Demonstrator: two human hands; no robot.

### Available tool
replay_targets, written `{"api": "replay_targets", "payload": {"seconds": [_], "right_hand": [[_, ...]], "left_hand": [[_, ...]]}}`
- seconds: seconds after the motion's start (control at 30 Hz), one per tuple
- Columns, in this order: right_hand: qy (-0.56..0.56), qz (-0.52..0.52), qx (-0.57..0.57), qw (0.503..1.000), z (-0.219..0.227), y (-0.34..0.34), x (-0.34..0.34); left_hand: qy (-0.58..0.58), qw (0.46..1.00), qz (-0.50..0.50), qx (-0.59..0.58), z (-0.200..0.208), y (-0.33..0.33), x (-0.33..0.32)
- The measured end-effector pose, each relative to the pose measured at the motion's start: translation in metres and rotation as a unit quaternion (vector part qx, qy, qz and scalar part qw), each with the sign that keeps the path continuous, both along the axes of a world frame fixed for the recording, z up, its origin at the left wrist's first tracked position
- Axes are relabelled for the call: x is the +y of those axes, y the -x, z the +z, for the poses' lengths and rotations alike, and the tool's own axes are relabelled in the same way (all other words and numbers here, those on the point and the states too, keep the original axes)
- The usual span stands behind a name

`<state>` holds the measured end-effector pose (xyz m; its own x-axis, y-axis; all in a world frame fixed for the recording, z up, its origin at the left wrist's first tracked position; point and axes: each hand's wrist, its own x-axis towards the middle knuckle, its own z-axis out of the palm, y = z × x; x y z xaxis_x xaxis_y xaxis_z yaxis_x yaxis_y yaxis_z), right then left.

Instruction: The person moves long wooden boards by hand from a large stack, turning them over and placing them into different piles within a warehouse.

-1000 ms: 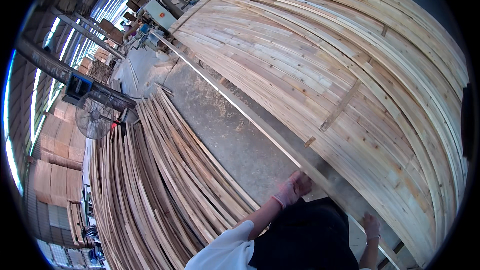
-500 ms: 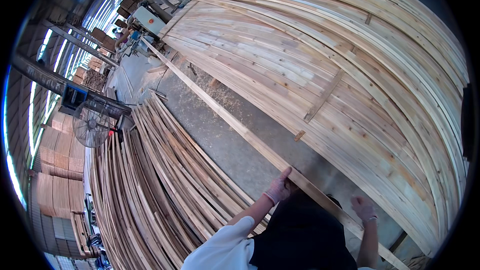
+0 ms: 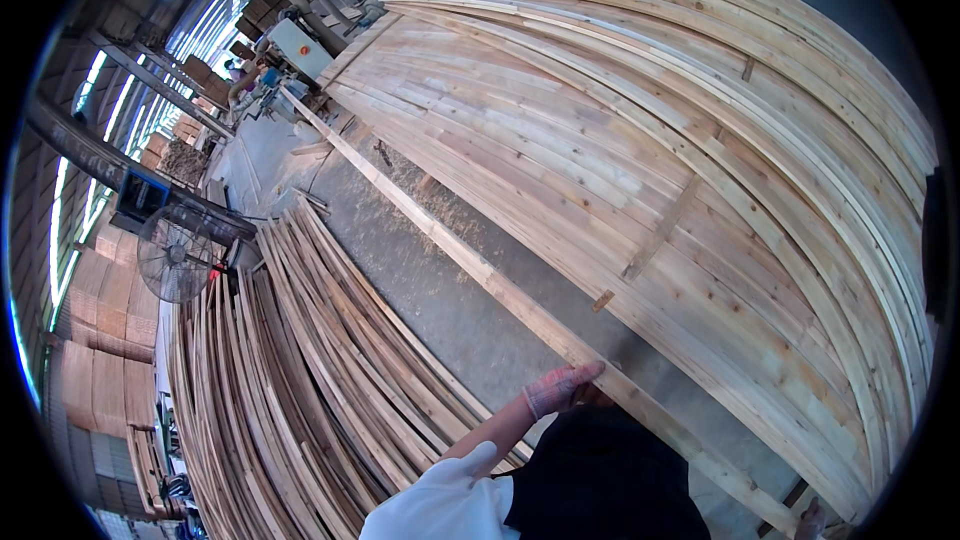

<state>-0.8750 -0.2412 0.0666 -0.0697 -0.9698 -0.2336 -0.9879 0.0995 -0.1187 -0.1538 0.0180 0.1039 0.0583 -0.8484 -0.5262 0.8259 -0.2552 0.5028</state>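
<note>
A long, narrow, pale wooden board [image 3: 480, 270] runs slantwise from the machine at the far left down past my body to the lower right. My left hand [image 3: 562, 390], in a thin pinkish glove, grips its near part, with the thumb along the board's edge and the other fingers mostly hidden under it. Low at the right rim, a small part of my right hand [image 3: 812, 520] shows beside the near end of the board. Its fingers are too cut off and dark to read.
To the right lies a wide, low stack of pale boards [image 3: 560, 140] with loose strips on top. On the left is a pile of brown strips [image 3: 320, 380]. A fan [image 3: 178, 255] stands behind it. Sawdust [image 3: 400, 180] covers part of the floor. A machine with a control box [image 3: 300, 48] stands far off.
My right hand has dropped from beside the board's middle to its near end at the lower right. My left hand has shifted slightly nearer, still holding the board.
</note>
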Motion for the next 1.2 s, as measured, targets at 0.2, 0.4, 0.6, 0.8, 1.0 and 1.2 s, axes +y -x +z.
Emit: {"api": "replay_targets", "payload": {"seconds": [0.2,0.4,0.6,0.8,1.0,1.2], "right_hand": [[0.011,0.021,-0.068,0.997,0.015,-0.098,0.017],[-0.004,-0.07,-0.167,0.983,0.049,-0.3,0.053],[0.108,0.173,-0.057,0.977,0.067,-0.464,0.067],[0.052,0.263,-0.049,0.962,0.052,-0.591,0.087],[-0.15,0.33,-0.139,0.922,0.061,-0.715,0.1],[-0.032,0.488,-0.228,0.842,0.053,-0.782,0.13]], "left_hand": [[-0.054,0.992,0.056,-0.1,-0.022,-0.082,0.007],[-0.079,0.965,0.19,-0.165,-0.01,-0.219,0.0],[-0.081,0.935,0.294,-0.179,-0.043,-0.369,0.016],[0.023,0.934,0.35,-0.074,-0.058,-0.403,0.022],[0.125,0.989,-0.074,-0.026,-0.08,-0.238,0.012],[0.202,0.807,-0.295,-0.469,-0.104,-0.146,-0.009]]}}
